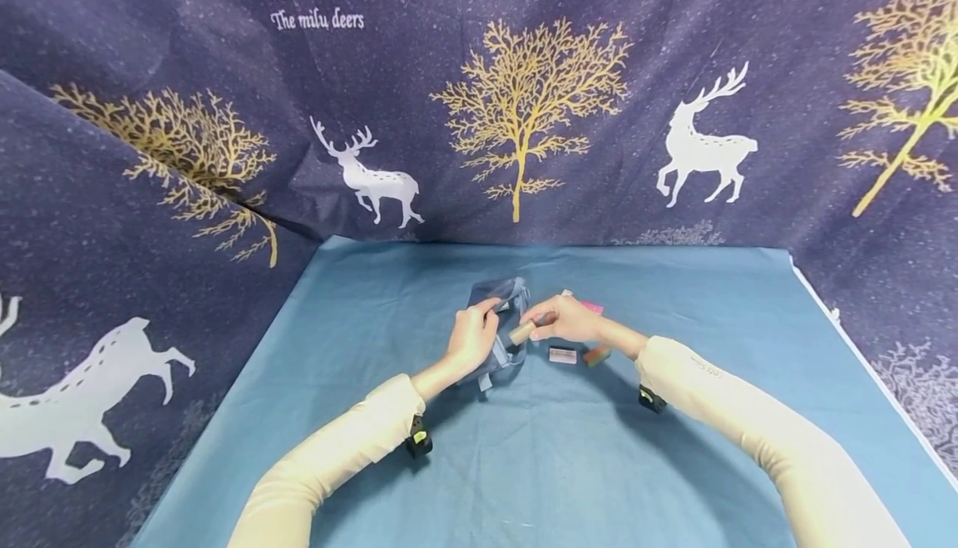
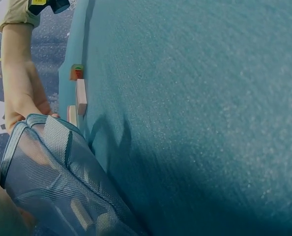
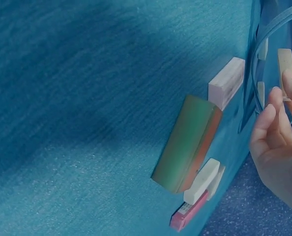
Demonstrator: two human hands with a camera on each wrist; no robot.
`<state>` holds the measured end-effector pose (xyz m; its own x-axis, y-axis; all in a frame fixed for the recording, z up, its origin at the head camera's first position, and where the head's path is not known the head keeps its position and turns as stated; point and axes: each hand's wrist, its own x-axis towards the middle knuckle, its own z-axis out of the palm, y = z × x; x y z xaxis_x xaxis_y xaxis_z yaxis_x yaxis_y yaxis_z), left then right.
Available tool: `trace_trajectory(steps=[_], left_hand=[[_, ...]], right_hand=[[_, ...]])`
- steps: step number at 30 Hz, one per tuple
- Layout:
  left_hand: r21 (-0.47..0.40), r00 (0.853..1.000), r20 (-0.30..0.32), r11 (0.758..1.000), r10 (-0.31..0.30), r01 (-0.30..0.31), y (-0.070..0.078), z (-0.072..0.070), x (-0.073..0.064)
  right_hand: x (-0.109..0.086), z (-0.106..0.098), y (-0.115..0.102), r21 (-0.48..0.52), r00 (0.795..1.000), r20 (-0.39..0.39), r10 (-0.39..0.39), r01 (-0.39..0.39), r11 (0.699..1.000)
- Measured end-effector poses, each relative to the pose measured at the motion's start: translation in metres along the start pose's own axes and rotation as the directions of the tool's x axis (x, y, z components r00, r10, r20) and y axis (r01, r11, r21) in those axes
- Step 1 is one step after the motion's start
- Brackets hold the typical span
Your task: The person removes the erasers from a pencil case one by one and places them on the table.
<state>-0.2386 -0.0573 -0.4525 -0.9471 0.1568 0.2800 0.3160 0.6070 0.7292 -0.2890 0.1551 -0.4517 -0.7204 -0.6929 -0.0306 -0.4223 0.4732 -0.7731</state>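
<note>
A blue mesh zip pouch [image 1: 490,289] lies open on the cloth, and my left hand [image 1: 473,336] grips the edge of its mouth. Between thumb and fingers, my right hand [image 1: 570,320] pinches a small beige eraser-like block [image 1: 521,333] at that mouth. The right wrist view shows the same block [image 3: 285,66] upright in the fingertips, inside the pouch's rim. Through the mesh in the left wrist view, pale blocks [image 2: 82,214] show inside the pouch. Most of the left hand is cut off or hidden there.
Right of the pouch lie a pinkish-white block [image 1: 563,356] and a green-and-orange block [image 1: 596,355]. A white block [image 3: 201,182] and a pink block [image 3: 188,212] sit close together past them. Blue cloth [image 1: 569,465] covers the table; a patterned curtain [image 1: 464,190] hangs behind.
</note>
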Motion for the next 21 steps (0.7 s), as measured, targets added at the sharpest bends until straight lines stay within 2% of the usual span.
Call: trace_trajectory(steps=[7,17,21], left_hand=[[-0.013,1.0,0.008,1.0,-0.02,0.02,0.0,0.0,-0.0003],[0.009,0.999,-0.03,1.0,-0.023,0.024,0.0,0.0016,-0.0008],[0.001,0.999,-0.023,1.0,-0.028,0.028,0.0005,0.0018,-0.0013]], right_hand=[[-0.0012,-0.0006,-0.0003,-0.016,1.0,-0.021,-0.005,0.005,1.0],[-0.0051,-0.0023,-0.0009,-0.033,0.999,-0.044,0.021,-0.023,0.999],[-0.0059,-0.0024,0.0011,-0.031,0.998,-0.055,0.028,-0.029,0.999]])
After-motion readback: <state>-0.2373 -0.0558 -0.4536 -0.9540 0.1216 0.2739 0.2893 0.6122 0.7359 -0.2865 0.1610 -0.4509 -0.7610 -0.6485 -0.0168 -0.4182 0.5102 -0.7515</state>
